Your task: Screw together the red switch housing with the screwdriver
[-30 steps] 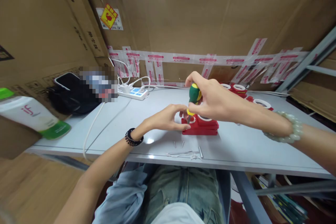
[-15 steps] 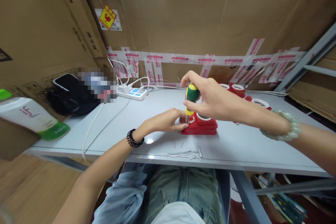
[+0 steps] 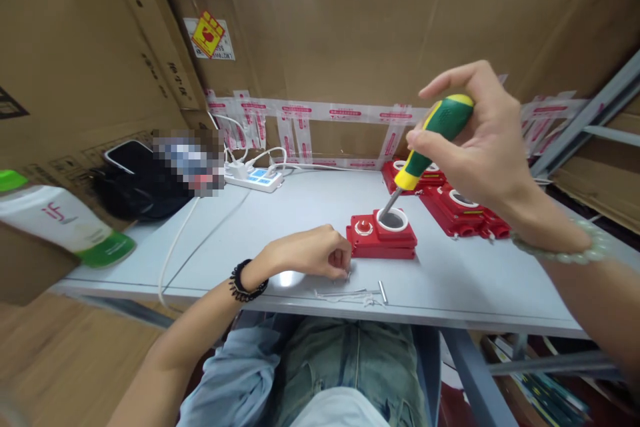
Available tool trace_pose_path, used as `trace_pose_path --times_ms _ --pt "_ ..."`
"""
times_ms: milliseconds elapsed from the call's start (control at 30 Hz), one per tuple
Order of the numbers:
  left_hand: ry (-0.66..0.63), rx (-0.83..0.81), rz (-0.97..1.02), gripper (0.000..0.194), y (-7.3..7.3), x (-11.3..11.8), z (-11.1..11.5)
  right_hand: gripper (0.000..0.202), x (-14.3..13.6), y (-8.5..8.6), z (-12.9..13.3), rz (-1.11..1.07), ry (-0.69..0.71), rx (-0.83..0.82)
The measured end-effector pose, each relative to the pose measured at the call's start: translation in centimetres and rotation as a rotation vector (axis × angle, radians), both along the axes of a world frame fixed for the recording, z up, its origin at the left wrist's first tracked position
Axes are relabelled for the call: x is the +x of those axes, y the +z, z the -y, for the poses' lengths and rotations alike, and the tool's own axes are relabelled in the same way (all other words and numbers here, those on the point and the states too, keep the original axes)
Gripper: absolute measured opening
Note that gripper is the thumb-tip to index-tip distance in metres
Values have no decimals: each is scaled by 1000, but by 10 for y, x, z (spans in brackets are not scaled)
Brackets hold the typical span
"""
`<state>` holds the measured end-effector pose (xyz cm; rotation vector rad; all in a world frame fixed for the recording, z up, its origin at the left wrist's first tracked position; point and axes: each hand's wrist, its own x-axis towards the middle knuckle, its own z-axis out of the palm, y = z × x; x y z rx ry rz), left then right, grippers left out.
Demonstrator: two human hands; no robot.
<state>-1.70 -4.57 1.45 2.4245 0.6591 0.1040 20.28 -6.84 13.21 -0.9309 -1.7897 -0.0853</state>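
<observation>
Reading "if", a bottle [image 3: 70,223] stands apart from the screwdriver [image 3: 416,163].

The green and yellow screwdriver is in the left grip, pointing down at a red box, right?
The side is wrong: the head view shows the green and yellow screwdriver in the right grip, pointing down at a red box.

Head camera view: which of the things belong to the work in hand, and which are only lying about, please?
Belong, it seems:
screwdriver, in the right hand
red box in front of the person
small metal piece at the left hand
similar red boxes farther back

Lying about, it seems:
bottle with green cap
phone
black item
white power strip
</observation>
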Motion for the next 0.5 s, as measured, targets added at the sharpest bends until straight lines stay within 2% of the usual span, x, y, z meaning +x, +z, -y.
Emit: trace_pose_path --times_ms 133,300,500 --pt "4 8 -63 11 -5 2 3 32 11 -15 -15 -34 -49 73" --pt "56 98 -118 39 -3 -11 10 33 23 -22 -19 -76 -73 84" --pt "91 -63 -130 39 -9 -18 16 37 33 -28 -19 -92 -73 66"
